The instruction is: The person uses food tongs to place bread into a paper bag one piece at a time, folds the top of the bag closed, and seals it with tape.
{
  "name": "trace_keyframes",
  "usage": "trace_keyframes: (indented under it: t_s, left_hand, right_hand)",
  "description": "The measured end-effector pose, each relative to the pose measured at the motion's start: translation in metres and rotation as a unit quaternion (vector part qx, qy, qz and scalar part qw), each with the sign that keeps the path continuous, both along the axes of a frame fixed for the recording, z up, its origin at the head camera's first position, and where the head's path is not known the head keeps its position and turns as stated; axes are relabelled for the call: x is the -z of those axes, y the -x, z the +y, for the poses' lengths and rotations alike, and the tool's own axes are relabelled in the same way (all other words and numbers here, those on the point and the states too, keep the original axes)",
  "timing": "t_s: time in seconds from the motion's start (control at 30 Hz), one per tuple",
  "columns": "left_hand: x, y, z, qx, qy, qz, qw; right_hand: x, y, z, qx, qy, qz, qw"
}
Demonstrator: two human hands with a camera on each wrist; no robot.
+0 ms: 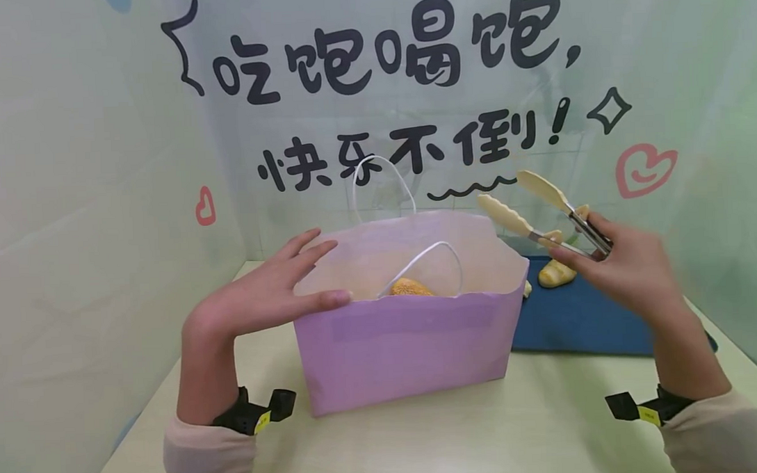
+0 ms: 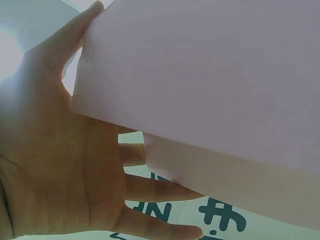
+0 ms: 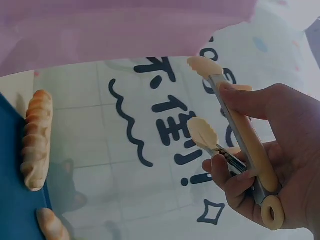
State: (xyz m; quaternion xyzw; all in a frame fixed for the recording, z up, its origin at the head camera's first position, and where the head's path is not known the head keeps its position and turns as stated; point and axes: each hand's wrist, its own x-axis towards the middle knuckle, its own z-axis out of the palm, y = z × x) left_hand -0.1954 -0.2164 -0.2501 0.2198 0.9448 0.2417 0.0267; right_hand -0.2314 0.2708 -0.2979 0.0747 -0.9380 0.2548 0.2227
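A purple paper bag (image 1: pixel 407 354) with white handles stands upright, its top gaping. Inside it, the top of a sesame-topped bread (image 1: pixel 410 287) shows above the front rim. My left hand (image 1: pixel 261 286) lies at the bag's left top corner, fingers straight and spread, thumb along the front rim; the left wrist view shows its palm against the paper. With my right hand (image 1: pixel 632 262) I grip a pair of tongs (image 1: pixel 565 216), steel with cream tips, held up right of the bag. The tips stand apart with nothing between them.
Right of the bag a blue board (image 1: pixel 582 320) lies on the pale table (image 1: pixel 423 444), partly behind it. A bread roll (image 1: pixel 556 274) rests there; the right wrist view shows a long twisted loaf (image 3: pixel 37 140) too. Printed wall sheets enclose the table's back and sides.
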Motion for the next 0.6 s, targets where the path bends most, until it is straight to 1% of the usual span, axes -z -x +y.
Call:
trace_keyframes:
  t_s: [0.13,0.23,0.37,0.6]
  left_hand:
    - [0.000,0.000,0.000,-0.001,0.001,0.000,1.0000]
    - [-0.001,-0.001,0.001,-0.002,-0.001,-0.003,1.0000]
    - [-0.001,-0.001,0.001,-0.001,-0.004,-0.004,1.0000]
    - [-0.001,0.000,0.001,0.000,0.000,0.000,1.0000]
  right_hand:
    - [0.017,0.017,0.000,-0.008,-0.010,-0.027,1.000]
    - [0.029,0.026,-0.002,-0.011,-0.017,-0.058,0.998]
    - [0.046,0.035,-0.003,-0.016,-0.043,-0.099,0.994]
    - [0.070,0.047,-0.001,-0.010,-0.091,-0.141,0.986]
